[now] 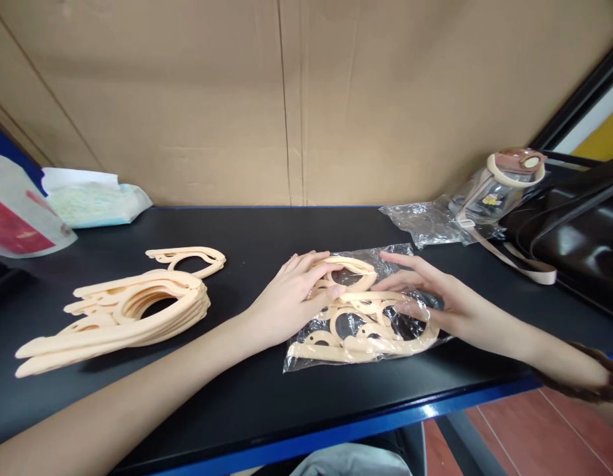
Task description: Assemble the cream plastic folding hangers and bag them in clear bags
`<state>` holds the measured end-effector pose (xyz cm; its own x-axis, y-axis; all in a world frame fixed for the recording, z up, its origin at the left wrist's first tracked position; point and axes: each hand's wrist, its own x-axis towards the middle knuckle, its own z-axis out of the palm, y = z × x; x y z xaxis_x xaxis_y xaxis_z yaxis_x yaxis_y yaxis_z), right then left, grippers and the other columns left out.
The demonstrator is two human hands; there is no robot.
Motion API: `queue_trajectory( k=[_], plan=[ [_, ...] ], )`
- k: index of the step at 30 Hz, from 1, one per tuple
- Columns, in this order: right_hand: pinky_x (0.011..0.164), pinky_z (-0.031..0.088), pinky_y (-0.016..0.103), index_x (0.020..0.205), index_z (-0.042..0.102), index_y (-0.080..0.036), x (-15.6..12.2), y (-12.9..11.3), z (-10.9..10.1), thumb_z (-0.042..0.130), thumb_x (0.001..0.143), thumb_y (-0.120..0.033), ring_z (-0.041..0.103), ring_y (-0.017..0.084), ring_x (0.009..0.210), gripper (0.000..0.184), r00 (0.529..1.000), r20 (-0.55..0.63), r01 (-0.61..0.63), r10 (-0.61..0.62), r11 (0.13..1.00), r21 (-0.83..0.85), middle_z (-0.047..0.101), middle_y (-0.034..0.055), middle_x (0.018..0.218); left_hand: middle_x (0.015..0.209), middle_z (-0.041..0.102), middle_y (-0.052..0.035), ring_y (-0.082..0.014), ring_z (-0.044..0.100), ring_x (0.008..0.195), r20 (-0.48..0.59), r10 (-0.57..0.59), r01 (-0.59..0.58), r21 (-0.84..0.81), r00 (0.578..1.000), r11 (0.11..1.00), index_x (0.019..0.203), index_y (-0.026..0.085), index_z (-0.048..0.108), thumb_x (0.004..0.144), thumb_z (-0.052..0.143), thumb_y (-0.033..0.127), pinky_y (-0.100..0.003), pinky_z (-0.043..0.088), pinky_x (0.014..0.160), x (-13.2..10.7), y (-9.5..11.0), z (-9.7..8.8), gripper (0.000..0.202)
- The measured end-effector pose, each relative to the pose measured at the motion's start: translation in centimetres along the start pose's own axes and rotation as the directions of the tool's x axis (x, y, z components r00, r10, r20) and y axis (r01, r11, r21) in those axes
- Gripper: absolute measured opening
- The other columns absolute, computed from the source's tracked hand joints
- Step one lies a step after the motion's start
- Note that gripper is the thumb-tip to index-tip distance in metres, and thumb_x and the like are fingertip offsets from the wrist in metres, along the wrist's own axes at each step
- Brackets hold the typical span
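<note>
A clear plastic bag (306, 354) lies on the dark table with several cream folding hangers (366, 347) in it. My left hand (299, 287) rests on the bag's upper left part, fingers stretched over the hangers and thumb apart. At the bag's right side is my right hand (435, 294), its fingers spread over the plastic. Whether the right fingertips press on the bag is hard to tell. To the left, a stack of the same folding hangers (187, 307) lies on the table, with a single folded hanger (211, 254) just behind it.
Crumpled clear plastic (425, 221) and a strapped water bottle (489, 192) are at the back right, beside a black bag (578, 225). A tissue pack (98, 201) and a white-and-red package (23, 211) stand at the back left. Cardboard (211, 99) forms the back wall.
</note>
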<state>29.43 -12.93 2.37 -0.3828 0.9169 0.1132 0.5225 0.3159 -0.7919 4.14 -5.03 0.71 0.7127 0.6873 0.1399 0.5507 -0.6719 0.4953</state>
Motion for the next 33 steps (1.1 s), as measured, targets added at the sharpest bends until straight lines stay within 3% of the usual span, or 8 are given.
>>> queue_trajectory(
  k=[4, 8, 16, 21, 27, 33],
  plan=[
    [0.098, 0.046, 0.041, 0.146, 0.028, -0.03, 0.1, -0.3, 0.0, 0.052, 0.093, -0.034, 0.058, 0.023, 0.115, 0.059, 0.999, 0.042, -0.019, 0.02, 1.0, -0.015, 0.066, 0.0067, 0.122, 0.145, 0.042, -0.0034, -0.0233, 0.028, 0.139, -0.019, -0.002, 0.001, -0.024, 1.0, 1.0, 0.127, 0.029, 0.051, 0.093, 0.045, 0.049, -0.05, 0.015, 0.117, 0.1, 0.0, 0.2, 0.04],
    [0.098, 0.045, 0.038, 0.142, 0.037, -0.032, -0.2, -0.1, -1.1, 0.056, 0.091, -0.037, 0.057, 0.022, 0.114, 0.055, 0.998, 0.038, -0.045, 0.051, 0.989, -0.141, 0.064, 0.0045, 0.123, 0.143, 0.044, -0.0033, -0.0235, 0.029, 0.138, -0.023, 0.009, -0.01, -0.027, 1.0, 1.0, 0.128, 0.029, 0.05, 0.094, 0.046, 0.045, -0.051, 0.017, 0.116, 0.0, 0.1, 0.1, 0.038],
    [0.079, 0.052, 0.033, 0.139, 0.044, -0.034, -2.7, 1.0, -3.7, 0.07, 0.078, -0.042, 0.061, 0.02, 0.086, 0.067, 0.978, 0.078, -0.167, 0.195, 0.948, -0.272, 0.065, 0.004, 0.107, 0.146, 0.04, -0.004, -0.0271, 0.028, 0.139, -0.014, 0.009, -0.009, -0.017, 1.0, 1.0, 0.128, 0.03, 0.049, 0.091, 0.045, 0.056, -0.053, 0.019, 0.114, -0.1, 0.0, 0.2, 0.046],
    [0.079, 0.051, 0.034, 0.136, 0.048, -0.032, -2.9, 0.9, -3.0, 0.072, 0.076, -0.042, 0.06, 0.02, 0.083, 0.066, 0.982, 0.051, -0.169, 0.184, 0.962, -0.217, 0.065, 0.0028, 0.095, 0.147, 0.039, -0.0043, -0.0269, 0.025, 0.14, -0.001, -0.01, 0.01, -0.001, 1.0, 1.0, 0.13, 0.029, 0.048, 0.091, 0.044, 0.055, -0.053, 0.016, 0.116, -0.2, 0.2, 0.1, 0.046],
    [0.078, 0.052, 0.034, 0.132, 0.051, -0.03, -2.2, 0.7, -1.6, 0.073, 0.075, -0.041, 0.06, 0.02, 0.081, 0.062, 0.995, -0.022, -0.104, 0.101, 0.977, -0.184, 0.067, 0.0039, 0.099, 0.149, 0.038, -0.0058, -0.0271, 0.023, 0.142, -0.014, -0.002, 0.002, 0.049, 1.0, 0.999, 0.131, 0.027, 0.047, 0.095, 0.032, 0.056, -0.053, 0.013, 0.117, -0.4, 0.6, 0.3, 0.048],
    [0.078, 0.05, 0.036, 0.139, 0.042, -0.032, -1.5, 0.5, 0.1, 0.071, 0.078, -0.04, 0.06, 0.019, 0.081, 0.067, 0.999, -0.018, -0.033, 0.03, 0.974, -0.224, 0.067, 0.0024, 0.097, 0.154, 0.029, -0.0122, -0.036, 0.018, 0.143, 0.057, 0.0, -0.006, 0.096, 0.998, 0.995, 0.138, 0.024, 0.04, 0.074, 0.053, 0.075, -0.057, 0.017, 0.114, -0.2, 0.6, -0.3, 0.083]
  ],
)
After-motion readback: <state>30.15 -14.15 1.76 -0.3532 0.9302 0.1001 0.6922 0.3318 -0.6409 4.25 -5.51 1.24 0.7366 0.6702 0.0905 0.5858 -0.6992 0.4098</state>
